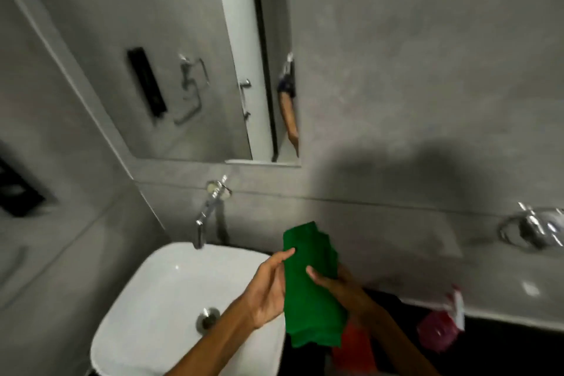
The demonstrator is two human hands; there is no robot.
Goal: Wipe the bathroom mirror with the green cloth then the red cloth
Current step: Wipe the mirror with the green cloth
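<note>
Both hands on green cloth [308, 290]: left hand [268, 290] pinching left edge, right hand [338, 284] clasping right side, above sink [158, 299] edge. Soft, light, floppy; best bunched mid-fold. Red cloth [354, 345] on counter below, mirror [183, 40] above.

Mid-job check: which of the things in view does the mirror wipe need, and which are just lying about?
Needed for the job:
green cloth, held between left hand and right hand
red cloth, below the green one
mirror, on the wall above

Just lying about:
white basin
tap
pink spray bottle, blurred, at right
chrome wall holder
</note>
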